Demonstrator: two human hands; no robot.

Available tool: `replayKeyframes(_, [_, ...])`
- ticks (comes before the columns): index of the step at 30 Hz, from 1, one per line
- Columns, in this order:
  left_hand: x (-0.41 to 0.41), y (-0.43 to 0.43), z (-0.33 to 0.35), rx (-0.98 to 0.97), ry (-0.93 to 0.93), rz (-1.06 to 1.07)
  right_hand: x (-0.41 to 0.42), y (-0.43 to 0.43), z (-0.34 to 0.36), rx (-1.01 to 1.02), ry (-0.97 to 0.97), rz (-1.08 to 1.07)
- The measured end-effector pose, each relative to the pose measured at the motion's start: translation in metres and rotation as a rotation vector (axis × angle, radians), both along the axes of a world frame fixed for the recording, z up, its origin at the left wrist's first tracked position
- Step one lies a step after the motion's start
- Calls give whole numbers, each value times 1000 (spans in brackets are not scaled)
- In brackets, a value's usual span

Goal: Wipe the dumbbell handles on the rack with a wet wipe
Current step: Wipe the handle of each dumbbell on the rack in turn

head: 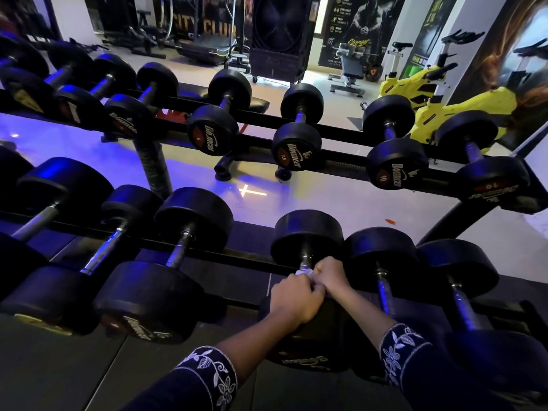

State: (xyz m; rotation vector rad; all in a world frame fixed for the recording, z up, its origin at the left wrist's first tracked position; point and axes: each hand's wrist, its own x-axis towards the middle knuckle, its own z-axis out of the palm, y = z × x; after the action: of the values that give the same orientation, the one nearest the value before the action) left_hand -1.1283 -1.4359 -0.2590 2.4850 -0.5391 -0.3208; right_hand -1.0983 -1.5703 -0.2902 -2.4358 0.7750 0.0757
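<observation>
Lower centre: left hand (pixel 296 298) curled over the handle (pixel 305 260), hiding most of it. A scrap of white wipe (pixel 304 273) pokes out between the knuckles. Right hand (pixel 332 275) is bunched up against it, can't tell what it's gripping.

Two-tier rack (pixel 341 134), black dumbbells (pixel 296 146) in rows

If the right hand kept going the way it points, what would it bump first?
Probably the far dumbbell head, just beyond the right hand; depth is hard to judge.
</observation>
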Motion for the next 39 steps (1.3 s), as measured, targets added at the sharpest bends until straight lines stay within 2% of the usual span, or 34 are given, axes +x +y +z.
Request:
replayKeyframes(7, [-1,3,2,-15,6,-22,27,8,20,28,-140,-194])
replayKeyframes(13, [0,3,0,-13,-12,-34,4,10,6,-16,-2,-18])
replayKeyframes(16, [0,2,-2,-21,-17,-31,7,3,9,9,7,-63])
replayKeyframes(21, [1,3,-2,-18,-12,-37,19,0,11,300,-93,-294])
replayKeyframes(25, [2,2,-3,19,-32,-34,-17,-8,4,674,209,-280])
replayKeyframes(27, [2,1,-3,24,-28,-33,-34,-10,6,795,281,-277])
replayKeyframes(29, [3,1,-3,27,-24,-30,-32,-8,13,908,186,-301])
replayKeyframes(33, [1,2,-3,18,-18,-24,-1,5,30,1141,-183,-528])
replayKeyframes(35, [1,2,-2,4,-13,-21,7,6,26,1117,-220,-540])
replayKeyframes(39, [1,2,-4,-1,-2,-19,-12,0,1,1021,-42,-276])
